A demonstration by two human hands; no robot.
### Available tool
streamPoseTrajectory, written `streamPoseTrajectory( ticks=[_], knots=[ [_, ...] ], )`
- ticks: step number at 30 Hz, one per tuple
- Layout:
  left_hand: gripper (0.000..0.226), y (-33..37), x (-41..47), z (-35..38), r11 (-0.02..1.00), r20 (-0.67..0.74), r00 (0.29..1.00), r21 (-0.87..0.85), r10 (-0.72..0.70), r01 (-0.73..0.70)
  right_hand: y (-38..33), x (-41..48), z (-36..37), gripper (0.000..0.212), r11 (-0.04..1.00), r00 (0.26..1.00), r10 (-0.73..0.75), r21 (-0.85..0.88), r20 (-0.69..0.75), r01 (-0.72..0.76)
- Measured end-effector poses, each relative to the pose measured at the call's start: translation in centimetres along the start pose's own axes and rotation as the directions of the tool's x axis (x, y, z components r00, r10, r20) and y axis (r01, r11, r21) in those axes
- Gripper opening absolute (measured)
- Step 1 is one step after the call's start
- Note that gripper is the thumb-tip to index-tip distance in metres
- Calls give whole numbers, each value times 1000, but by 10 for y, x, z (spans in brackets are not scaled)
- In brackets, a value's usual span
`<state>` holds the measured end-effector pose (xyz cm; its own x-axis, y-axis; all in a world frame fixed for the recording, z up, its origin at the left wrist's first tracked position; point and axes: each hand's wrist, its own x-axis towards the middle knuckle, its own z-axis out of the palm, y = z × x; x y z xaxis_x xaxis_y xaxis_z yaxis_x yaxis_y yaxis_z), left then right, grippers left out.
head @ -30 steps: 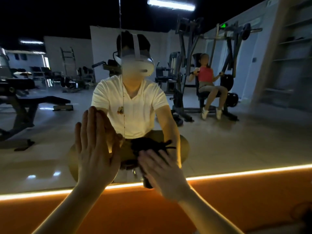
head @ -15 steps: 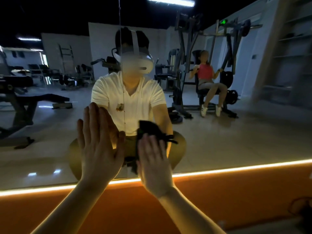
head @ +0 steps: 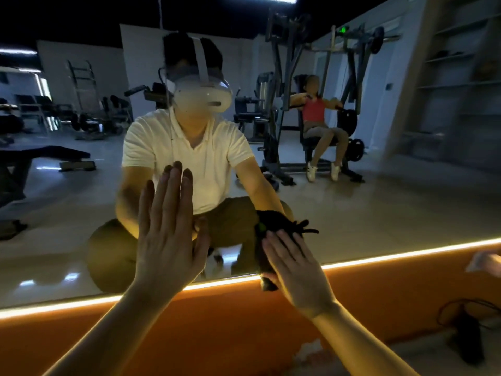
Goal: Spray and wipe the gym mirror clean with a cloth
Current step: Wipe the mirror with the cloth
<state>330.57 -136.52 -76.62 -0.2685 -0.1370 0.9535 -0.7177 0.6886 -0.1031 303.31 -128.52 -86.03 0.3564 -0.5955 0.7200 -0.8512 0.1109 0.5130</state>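
Cloth [head: 273, 222], dark, pressed to the mirror [head: 379, 213] under the straight fingers [head: 282, 245] of the right hand [head: 295, 267], low near the glowing strip [head: 406, 255], left hand [head: 168, 240] just left, fingers straight, flat on the glass, orange wall [head: 244, 321] below

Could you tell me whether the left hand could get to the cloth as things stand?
Probably yes: the left hand rests flat on the mirror holding nothing, and only bare glass lies between it and the cloth that the right hand presses.
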Motion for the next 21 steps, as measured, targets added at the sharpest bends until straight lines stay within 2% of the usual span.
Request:
streamPoseTrajectory(
  ticks=[4,6,8,10,13,16,21],
  knots=[
    [76,3,3,4,998,-7,998,-37,58,-58,26,-21,-1,86,962,963,266,47,48,-268],
    [75,3,3,3,995,9,997,-52,80,-80,11,-12,-2,85,940,945,326,88,35,-328],
    [71,2,2,2,994,20,995,-52,95,-94,-14,10,-6,82,964,970,243,116,-2,-241],
    [67,2,0,1,992,44,992,-56,115,-112,-39,33,-11,77,995,997,61,86,-43,-57],
    [63,4,-1,3,989,70,987,-57,144,-140,-50,50,-13,76,995,992,-93,26,-80,95],
    [68,12,2,9,987,70,986,-59,152,-148,-25,40,-8,81,997,992,-60,45,-112,65],
    [81,26,7,21,991,94,987,-33,131,-128,32,-6,5,88,969,978,204,156,-52,-194]
  ],
)
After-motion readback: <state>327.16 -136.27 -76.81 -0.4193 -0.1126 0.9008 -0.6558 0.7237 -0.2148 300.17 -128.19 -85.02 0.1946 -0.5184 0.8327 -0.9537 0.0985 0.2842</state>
